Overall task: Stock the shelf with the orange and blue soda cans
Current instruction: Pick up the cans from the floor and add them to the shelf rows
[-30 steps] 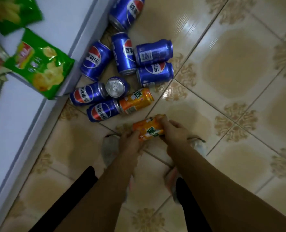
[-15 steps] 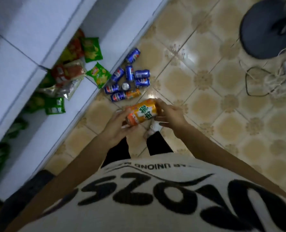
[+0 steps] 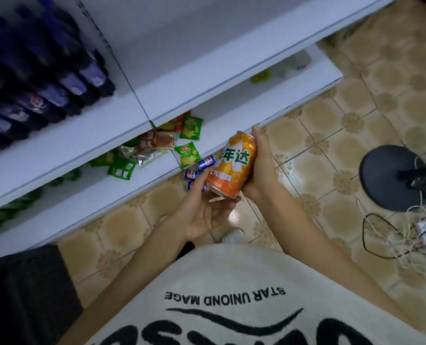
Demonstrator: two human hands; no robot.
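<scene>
An orange soda can (image 3: pixel 234 165) with green lettering is tilted in the air in front of the white shelf unit (image 3: pixel 157 95). My right hand (image 3: pixel 261 175) grips its right side, with the fingers wrapped behind it. My left hand (image 3: pixel 202 215) is palm up under the can's lower end and cups it between thumb and fingers. Down on the tiled floor, blue soda cans (image 3: pixel 205 163) lie by the shelf's bottom edge, mostly hidden behind my left hand and the orange can.
Green and red snack bags (image 3: pixel 189 128) lie on the lowest shelf board. Dark blue bottles (image 3: pixel 45 78) fill the upper shelf at left. A black round stand base (image 3: pixel 391 178) and tangled cables (image 3: pixel 393 235) are on the floor at right. A dark object (image 3: pixel 25 290) sits at the lower left.
I have risen from the floor with the orange can held in both hands. The view has swung up to the upper shelves, and the blue cans now lie far below.
</scene>
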